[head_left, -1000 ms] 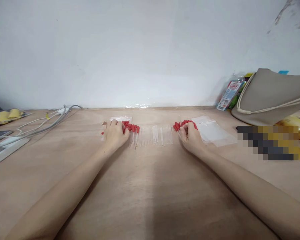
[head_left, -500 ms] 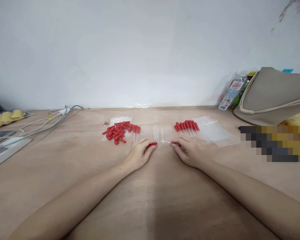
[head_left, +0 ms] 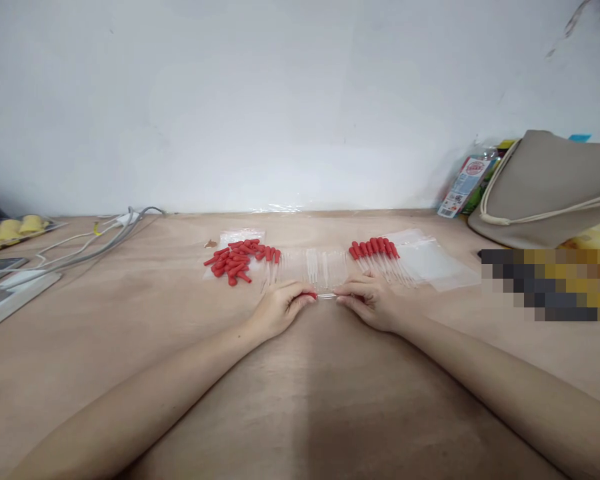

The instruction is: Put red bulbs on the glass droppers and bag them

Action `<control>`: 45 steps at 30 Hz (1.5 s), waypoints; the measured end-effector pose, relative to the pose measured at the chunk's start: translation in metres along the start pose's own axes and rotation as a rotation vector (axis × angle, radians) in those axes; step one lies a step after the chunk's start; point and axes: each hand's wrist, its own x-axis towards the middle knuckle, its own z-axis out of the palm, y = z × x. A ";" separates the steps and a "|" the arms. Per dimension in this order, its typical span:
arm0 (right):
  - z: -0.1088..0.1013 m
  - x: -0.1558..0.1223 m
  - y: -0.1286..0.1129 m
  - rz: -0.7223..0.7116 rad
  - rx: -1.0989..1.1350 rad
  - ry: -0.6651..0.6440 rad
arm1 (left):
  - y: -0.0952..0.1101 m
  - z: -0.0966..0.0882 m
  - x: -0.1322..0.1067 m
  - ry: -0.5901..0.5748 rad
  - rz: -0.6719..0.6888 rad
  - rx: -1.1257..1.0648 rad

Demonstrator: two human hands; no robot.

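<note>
My left hand [head_left: 280,309] pinches a small red rubber bulb [head_left: 311,295] at the middle of the wooden table [head_left: 300,387]. My right hand [head_left: 371,301] pinches a thin clear glass tube [head_left: 327,295] whose left end meets the bulb. Behind the hands lies a row of bare clear tubes [head_left: 320,267]. To the left is a loose pile of red bulbs [head_left: 235,260] on a clear bag. To the right lies a row of finished droppers with red bulbs [head_left: 377,252].
Clear plastic bags [head_left: 433,263] lie right of the droppers. A grey cloth bag [head_left: 550,190] and snack packets [head_left: 463,185] stand at the back right. Cables [head_left: 93,243] and a power strip [head_left: 10,297] run along the left, with yellow items [head_left: 10,230] behind.
Both hands left the red piles at the back and came together at the table's middle. The left brought a bulb, the right a tube, and their ends now touch.
</note>
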 end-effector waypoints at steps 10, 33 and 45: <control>-0.010 0.005 -0.020 0.027 -0.284 -0.053 | -0.001 0.000 -0.003 -0.069 0.040 0.133; -0.021 0.024 -0.025 0.085 -0.282 -0.235 | -0.003 -0.003 0.002 -0.020 -0.044 0.162; -0.045 0.020 0.046 0.956 -0.475 0.105 | -0.003 -0.002 0.001 -0.103 -0.047 0.193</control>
